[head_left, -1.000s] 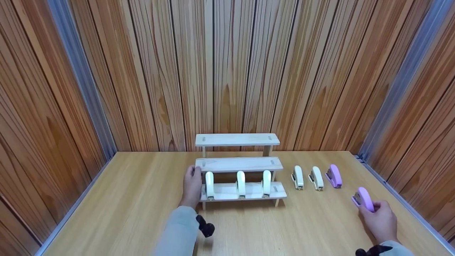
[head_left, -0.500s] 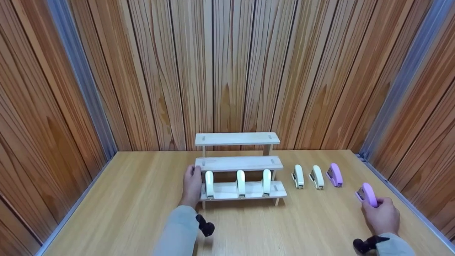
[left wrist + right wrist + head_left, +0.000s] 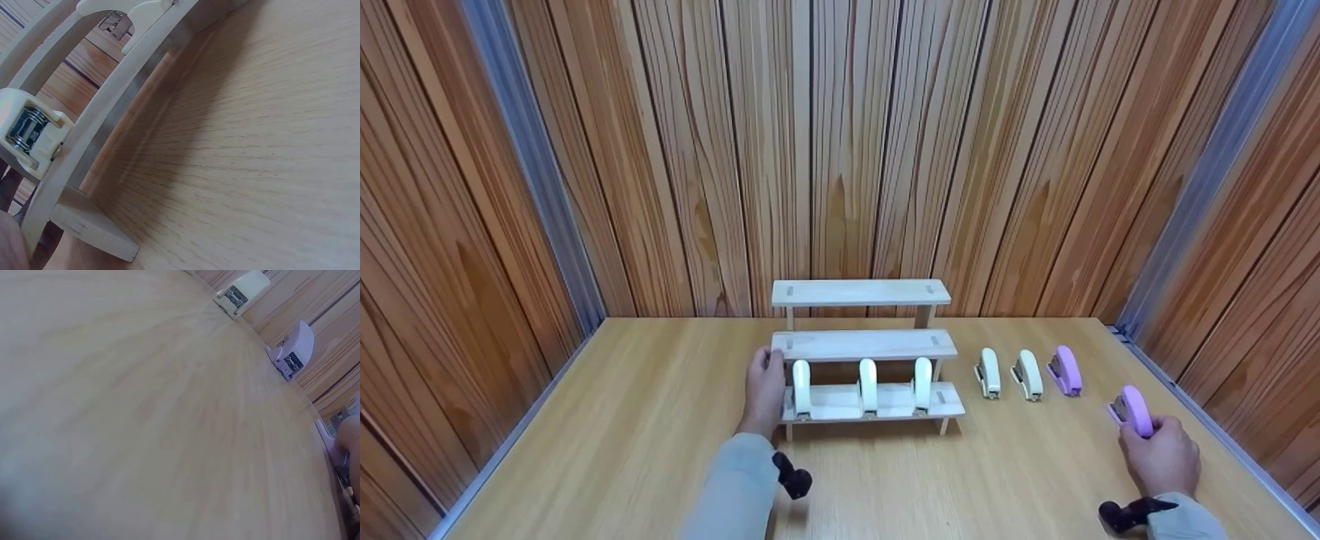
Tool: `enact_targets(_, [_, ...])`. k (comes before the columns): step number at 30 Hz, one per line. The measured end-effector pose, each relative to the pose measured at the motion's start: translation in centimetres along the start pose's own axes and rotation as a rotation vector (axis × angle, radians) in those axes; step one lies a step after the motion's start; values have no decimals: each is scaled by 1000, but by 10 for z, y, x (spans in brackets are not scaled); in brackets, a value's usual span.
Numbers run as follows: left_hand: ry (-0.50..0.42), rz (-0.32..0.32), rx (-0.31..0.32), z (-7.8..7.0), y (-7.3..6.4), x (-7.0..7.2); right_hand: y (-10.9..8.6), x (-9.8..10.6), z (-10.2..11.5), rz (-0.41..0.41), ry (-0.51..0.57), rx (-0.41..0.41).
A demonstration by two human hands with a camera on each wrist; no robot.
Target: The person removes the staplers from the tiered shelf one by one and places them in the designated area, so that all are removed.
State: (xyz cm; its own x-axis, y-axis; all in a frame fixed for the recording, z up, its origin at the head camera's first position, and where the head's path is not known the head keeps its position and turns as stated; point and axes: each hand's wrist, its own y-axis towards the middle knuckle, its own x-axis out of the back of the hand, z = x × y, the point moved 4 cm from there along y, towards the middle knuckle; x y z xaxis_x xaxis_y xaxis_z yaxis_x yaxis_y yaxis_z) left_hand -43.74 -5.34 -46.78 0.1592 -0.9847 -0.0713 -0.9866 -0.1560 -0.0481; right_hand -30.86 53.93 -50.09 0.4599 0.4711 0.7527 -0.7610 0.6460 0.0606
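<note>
My left hand (image 3: 765, 390) grips the left end of a three-tier wooden display shelf (image 3: 862, 292); in the left wrist view its fingers (image 3: 11, 244) wrap partly behind the wood. Three off-white staplers stand spaced along the bottom tier: left (image 3: 802, 386), middle (image 3: 868, 384) and right (image 3: 922, 382). At the right of the table, my right hand (image 3: 1162, 456) pinches the near end of a purple stapler (image 3: 1137, 409). The right wrist view shows the held stapler's base (image 3: 327, 439) low, at the tabletop; whether it touches is unclear.
Two off-white staplers (image 3: 988, 373) (image 3: 1027, 376) and another purple stapler (image 3: 1065, 371) stand in a row right of the shelf. The wooden table (image 3: 660, 450) ends at plank-patterned walls (image 3: 840, 150) behind and at both sides.
My right hand has moved slightly forward and to the right with the purple stapler, then almost stopped. The left hand, the shelf and the other staplers stay in place.
</note>
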Motion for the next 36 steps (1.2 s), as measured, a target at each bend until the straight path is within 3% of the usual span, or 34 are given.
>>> enact_targets(12, [-5, -5, -14, 1, 1, -1, 0, 2, -2, -49, -18, 35])
enact_targets(16, [2, -3, -11, 0, 0, -1, -2, -1, -1, -48, 41, -30])
enact_targets(20, [13, -4, -2, 0, -1, 0, -13, 0, 5, -124, 169, -110])
enact_targets(24, [20, 4, 14, 0, -2, 0, -35, -2, 23, -245, 315, -95])
enact_targets(27, [23, 6, 23, -1, -2, 1, -53, -13, 43, -280, 414, -36])
enact_targets(36, [25, 2, 8, -1, -4, 0, -92, -56, 94, -191, 494, 83])
